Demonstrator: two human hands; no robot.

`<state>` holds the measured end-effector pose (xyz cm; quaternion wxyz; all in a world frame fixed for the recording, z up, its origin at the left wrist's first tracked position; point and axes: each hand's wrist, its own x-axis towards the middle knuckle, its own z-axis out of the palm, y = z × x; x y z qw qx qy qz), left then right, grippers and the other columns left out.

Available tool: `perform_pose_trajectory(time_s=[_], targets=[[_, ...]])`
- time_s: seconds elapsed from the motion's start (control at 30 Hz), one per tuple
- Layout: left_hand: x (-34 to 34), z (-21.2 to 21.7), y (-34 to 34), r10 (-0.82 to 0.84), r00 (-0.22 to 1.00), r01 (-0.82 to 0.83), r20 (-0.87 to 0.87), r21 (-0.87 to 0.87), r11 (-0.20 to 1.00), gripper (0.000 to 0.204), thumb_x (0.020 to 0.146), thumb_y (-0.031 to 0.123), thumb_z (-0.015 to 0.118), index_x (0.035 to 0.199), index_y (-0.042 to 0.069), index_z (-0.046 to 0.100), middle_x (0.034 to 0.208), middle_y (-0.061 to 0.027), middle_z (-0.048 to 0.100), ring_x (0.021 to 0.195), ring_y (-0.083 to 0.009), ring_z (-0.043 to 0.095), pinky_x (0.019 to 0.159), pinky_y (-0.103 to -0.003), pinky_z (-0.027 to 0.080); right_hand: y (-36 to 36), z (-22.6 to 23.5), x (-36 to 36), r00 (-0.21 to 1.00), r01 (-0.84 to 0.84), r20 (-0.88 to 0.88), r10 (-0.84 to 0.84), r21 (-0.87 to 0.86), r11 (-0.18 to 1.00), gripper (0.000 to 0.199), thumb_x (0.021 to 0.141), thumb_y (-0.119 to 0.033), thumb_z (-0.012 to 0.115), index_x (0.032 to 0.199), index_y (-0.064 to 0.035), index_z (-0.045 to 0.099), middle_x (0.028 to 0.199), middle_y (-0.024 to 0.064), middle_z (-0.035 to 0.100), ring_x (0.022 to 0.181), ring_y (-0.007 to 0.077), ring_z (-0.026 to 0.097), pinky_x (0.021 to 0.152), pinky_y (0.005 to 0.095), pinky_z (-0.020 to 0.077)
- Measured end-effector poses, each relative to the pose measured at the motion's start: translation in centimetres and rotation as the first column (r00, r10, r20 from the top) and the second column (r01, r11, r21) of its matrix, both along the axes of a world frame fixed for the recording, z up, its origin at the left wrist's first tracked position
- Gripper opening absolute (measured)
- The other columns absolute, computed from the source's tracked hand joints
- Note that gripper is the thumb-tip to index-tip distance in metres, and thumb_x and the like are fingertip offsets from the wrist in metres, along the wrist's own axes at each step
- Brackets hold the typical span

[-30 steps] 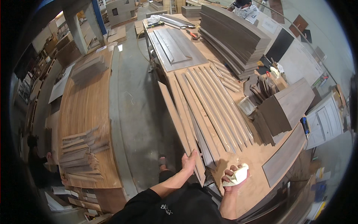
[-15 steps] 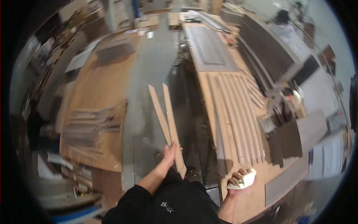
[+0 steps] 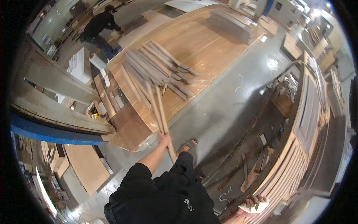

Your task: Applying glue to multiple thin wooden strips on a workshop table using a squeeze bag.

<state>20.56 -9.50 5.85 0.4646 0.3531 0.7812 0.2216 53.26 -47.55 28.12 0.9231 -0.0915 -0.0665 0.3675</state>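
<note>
Two wood strips (image 3: 162, 114): centre of frame, slim, long, slanting up from the left hand; tops apart in a narrow V, lower ends by the person's knee.
Left hand (image 3: 163, 139): closed around both strips, nearer their lower end.
Right hand (image 3: 250, 204): lower right, fingers curled over a pale pad (image 3: 258, 207); folded cloth or paper, cannot tell.
Strip weight: likely light, one hand carries the pair; long upper ends probably make them top-heavy.
Strip stiffness: look stiff, perhaps slight flex along the length.
Strip surface: blurred; flat faces could slide on each other if the grip loosens.
Strip fragility: probably sturdy mid-length, corners and thin ends easier to chip.
Where to hold: around both, closer to the middle for balance; fingers off the end corners.
Strip tops: overlap the loose strip pile (image 3: 149, 67) on the tabletop (image 3: 216, 74), upper middle; contact unclear.
Pad: looks soft, crushable; palm grip suits.
Beside right hand: strip row (image 3: 288, 168), lower right.
</note>
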Motion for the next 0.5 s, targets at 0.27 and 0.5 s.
perform_pose_trajectory(time_s=[0.27,0.5], targets=[[-13.3,-12.4,15.2,0.11,0.987,-0.098,-0.114,0.104,0.99,0.065,0.092,0.05,0.058,0.125,-0.005,0.061,0.126,-0.0287,0.063,0.118,-0.0405,0.061,0.095,-0.047,0.051,13.6,1.1,2.5,0.989,-0.146,-0.012,0.148,-0.25,0.957,0.039,0.106,-0.042,0.042,0.129,-0.0119,0.052,0.111,0.007,0.057,0.09,0.0228,0.061,0.059,0.0377,0.049],[-8.6,-10.5,17.2,-0.429,0.851,0.415,-0.301,-0.114,0.903,0.076,0.093,0.063,0.051,0.136,-0.001,0.055,0.135,-0.028,0.057,0.124,-0.0403,0.057,0.105,-0.046,0.044,16.9,1.2,2.1,0.979,-0.204,-0.067,0.194,-0.182,0.962,0.041,0.104,-0.045,0.046,0.127,-0.0122,0.053,0.106,0.0036,0.054,0.085,0.0196,0.056,0.056,0.0344,0.0433]])
